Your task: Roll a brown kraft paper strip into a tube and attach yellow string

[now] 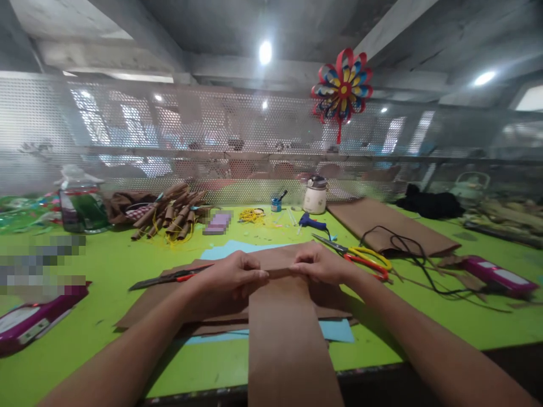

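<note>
Between my two hands is a long strip of brown paper [284, 339], its far end folded or rolled over and its near end hanging past the table's front edge. My left hand [237, 275] pinches the left end of that fold between thumb and fingers. At the right end, my right hand [318, 264] grips the fold the same way. Underneath lie brown paper sheets [148, 308] over light blue sheets [339, 330]. Dark scissors with red on the handles [169, 277] rest beside my left wrist. Scissors with yellow and red-orange handles [360, 254] lie beyond my right forearm.
Rolled brown paper tubes with yellow string [169, 215] lie at the back left. A blue glue gun [313, 222], a beige lidded pot [315, 196] and a folded brown sheet [390, 226] are farther back. A dark cord [418, 257] and purple device [500, 275] sit right.
</note>
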`<action>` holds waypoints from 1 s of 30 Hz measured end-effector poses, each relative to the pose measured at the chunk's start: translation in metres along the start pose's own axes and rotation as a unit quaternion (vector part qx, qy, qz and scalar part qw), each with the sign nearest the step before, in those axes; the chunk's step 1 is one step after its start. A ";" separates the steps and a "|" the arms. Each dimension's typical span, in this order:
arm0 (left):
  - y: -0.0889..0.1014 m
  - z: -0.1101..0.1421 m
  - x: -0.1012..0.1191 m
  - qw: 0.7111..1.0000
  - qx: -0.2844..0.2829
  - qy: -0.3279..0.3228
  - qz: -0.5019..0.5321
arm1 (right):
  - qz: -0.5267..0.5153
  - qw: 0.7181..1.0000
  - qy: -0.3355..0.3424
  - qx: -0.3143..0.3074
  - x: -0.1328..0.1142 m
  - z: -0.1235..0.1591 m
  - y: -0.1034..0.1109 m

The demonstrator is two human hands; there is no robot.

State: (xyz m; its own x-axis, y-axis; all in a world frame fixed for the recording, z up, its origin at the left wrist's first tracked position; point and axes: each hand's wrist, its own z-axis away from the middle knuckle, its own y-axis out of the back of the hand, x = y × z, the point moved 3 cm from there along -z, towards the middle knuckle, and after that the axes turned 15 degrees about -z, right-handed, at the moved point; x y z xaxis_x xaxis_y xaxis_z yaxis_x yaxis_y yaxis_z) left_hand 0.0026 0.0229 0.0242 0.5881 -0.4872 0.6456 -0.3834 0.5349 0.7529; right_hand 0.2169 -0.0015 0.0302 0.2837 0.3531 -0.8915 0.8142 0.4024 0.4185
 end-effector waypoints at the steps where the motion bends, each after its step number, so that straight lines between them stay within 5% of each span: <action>1: 0.001 0.000 0.000 1.000 0.002 0.005 -0.008 | -0.019 1.000 -0.012 -0.001 0.001 0.000 0.001; 10: 0.003 0.004 0.019 0.991 0.031 -0.031 0.129 | -0.177 0.983 -0.058 -0.003 0.010 0.005 0.022; 15: -0.008 0.003 0.023 0.961 0.004 -0.044 0.274 | -0.363 0.927 0.003 0.096 0.010 0.000 0.024; 23: -0.034 -0.003 0.033 0.894 -0.112 -0.073 0.428 | -0.339 0.938 0.012 -0.069 -0.026 0.009 -0.013; 30: -0.041 0.000 0.034 0.888 -0.093 -0.026 0.450 | -0.307 0.941 0.124 -0.075 -0.022 0.006 -0.016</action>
State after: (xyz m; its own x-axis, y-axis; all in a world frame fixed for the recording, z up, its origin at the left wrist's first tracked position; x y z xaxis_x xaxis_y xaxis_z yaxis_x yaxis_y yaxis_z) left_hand 0.0382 -0.0162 0.0150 0.0675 0.1658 0.9839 -0.5537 0.8265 -0.1013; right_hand 0.2007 -0.0210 0.0425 -0.3585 0.1938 -0.9132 0.7008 0.7021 -0.1262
